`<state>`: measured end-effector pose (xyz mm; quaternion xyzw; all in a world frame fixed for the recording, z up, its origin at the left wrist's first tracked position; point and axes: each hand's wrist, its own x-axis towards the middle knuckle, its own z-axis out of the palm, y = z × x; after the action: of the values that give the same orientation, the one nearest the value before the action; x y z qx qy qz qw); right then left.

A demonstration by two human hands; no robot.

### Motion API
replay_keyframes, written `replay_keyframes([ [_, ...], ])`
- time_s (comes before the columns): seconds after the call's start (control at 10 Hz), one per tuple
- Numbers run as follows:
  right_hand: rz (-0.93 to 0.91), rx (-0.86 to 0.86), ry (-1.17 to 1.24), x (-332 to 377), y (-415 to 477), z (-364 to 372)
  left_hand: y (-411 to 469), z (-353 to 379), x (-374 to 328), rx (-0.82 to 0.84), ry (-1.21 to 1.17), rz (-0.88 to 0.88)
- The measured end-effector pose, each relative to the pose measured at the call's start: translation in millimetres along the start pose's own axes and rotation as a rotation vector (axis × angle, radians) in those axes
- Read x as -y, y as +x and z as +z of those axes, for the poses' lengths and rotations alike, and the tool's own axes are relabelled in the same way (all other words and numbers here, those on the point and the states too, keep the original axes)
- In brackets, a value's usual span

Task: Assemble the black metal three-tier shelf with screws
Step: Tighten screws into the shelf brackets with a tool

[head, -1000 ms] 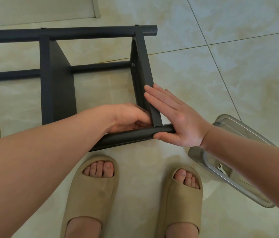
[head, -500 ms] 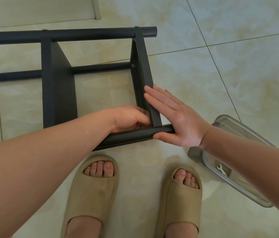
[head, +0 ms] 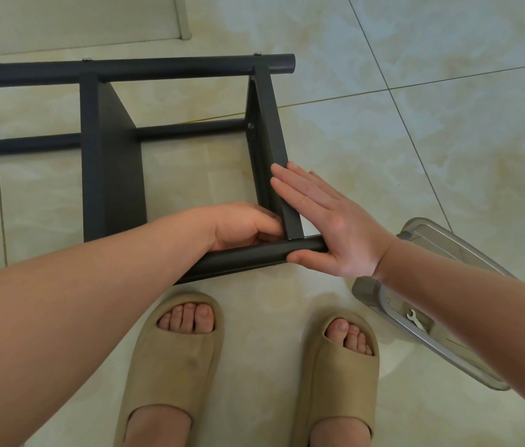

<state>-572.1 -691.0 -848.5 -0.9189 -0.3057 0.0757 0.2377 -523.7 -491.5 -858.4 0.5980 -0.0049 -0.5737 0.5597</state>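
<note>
No readable branding anywhere; left hand (head: pixel 241 225) fingers curl at the black shelf (head: pixel 112 162) corner, can't tell if gripping; right hand (head: pixel 328 227) flat, fingers spread against it.

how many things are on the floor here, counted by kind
black metal shelf frame: 1
beige foam slide sandals: 2
clear plastic container: 1
small silver wrench (inside the container): 1
bare hands on the frame, left hand and right hand: 2
total: 7
</note>
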Motion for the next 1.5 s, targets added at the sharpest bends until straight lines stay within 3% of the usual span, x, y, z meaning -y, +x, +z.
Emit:
replay_keyframes([
  [0.1,0.0,0.0,-0.001,0.3,0.4,-0.1,1.2,-0.4,1.3,-0.031,0.013,0.019],
  [0.5,0.003,-0.006,-0.002,0.9,-0.5,-1.0,1.9,-4.0,0.4,0.101,-0.189,0.02],
  [0.8,-0.001,-0.01,0.0,0.1,-0.5,-0.3,0.4,-1.4,2.0,0.02,-0.034,-0.005],
  [1.2,-0.002,-0.007,0.008,-0.1,-0.1,0.4,4.8,-4.2,4.0,0.1,-0.17,0.015],
  [1.4,0.002,-0.006,0.004,0.0,-0.1,0.1,3.9,-1.7,3.5,-0.006,0.031,-0.004],
  [1.5,0.001,-0.007,0.011,0.2,-0.2,0.1,5.8,-2.7,6.0,-0.017,-0.008,0.021],
])
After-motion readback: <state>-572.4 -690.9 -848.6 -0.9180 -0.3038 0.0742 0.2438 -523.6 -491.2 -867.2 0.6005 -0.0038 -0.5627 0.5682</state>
